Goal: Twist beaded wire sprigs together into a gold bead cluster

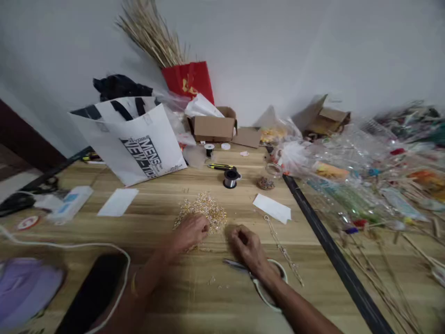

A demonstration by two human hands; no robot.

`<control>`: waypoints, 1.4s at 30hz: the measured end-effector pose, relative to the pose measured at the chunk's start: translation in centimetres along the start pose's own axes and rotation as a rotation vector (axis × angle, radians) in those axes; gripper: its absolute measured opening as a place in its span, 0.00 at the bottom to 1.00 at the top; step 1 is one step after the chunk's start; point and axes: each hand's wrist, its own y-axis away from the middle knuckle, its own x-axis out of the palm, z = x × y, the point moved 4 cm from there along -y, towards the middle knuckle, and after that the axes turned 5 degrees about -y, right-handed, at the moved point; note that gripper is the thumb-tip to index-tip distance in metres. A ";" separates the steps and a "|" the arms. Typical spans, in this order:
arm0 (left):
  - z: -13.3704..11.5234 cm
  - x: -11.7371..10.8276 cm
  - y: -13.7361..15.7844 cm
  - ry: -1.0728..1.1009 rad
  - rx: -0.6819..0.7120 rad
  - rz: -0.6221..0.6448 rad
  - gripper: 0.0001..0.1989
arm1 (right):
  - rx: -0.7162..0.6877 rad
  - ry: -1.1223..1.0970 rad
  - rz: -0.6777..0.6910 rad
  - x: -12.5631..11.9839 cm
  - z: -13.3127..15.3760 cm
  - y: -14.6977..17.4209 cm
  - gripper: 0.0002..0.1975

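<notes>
My left hand (194, 229) rests at the near edge of a pile of small gold and clear beads (208, 207), its fingers curled closed. Whatever lies in them is too small to make out. Just right of the pile, my right hand (246, 246) is curled with thumb and forefinger brought together; anything pinched there cannot be seen. Under the right wrist lie scissors with pale handles (284, 274), partly covered by the forearm. To the right of that hand a beaded chain (282, 248) stretches along the table. A short beaded strand (201, 249) lies below my left hand.
Beyond the beads stand a wire spool (230, 178), a yellow-black cutter (221, 166) and a small dish of brown bits (266, 183). White paper (273, 208) lies on the right. A white bag (139, 144), a cardboard box (213, 128) and plastic-wrapped materials (347, 171) crowd the back and right.
</notes>
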 end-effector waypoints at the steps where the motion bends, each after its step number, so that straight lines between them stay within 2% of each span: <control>1: -0.1 0.3 0.1 -0.027 0.019 -0.015 0.05 | -0.004 0.006 -0.005 0.0 -0.1 0.0 0.10; 10: 0.3 2.9 0.2 -0.082 0.105 -0.057 0.08 | 0.015 0.031 -0.013 0.0 -0.4 0.1 0.09; 16: 0.1 2.5 0.2 -0.106 0.160 -0.080 0.08 | 0.010 0.018 -0.011 0.0 -0.2 0.0 0.09; 20: 0.0 1.9 -0.1 -0.062 0.149 -0.086 0.07 | -0.012 0.019 -0.014 0.0 -0.2 0.0 0.08; 26: 0.7 1.1 -0.6 0.169 0.064 -0.137 0.05 | 0.015 0.033 -0.001 0.0 -0.3 0.0 0.08; 30: 1.4 1.8 -1.2 0.472 0.003 -0.118 0.05 | 0.017 0.029 -0.005 0.0 -0.3 0.0 0.08; 35: 2.3 2.8 -1.9 0.833 -0.047 -0.157 0.05 | 0.014 0.019 -0.004 0.0 -0.2 0.0 0.09; 42: 2.6 2.7 -2.1 1.035 -0.083 -0.154 0.10 | 0.017 0.019 -0.010 -0.1 -0.2 0.0 0.09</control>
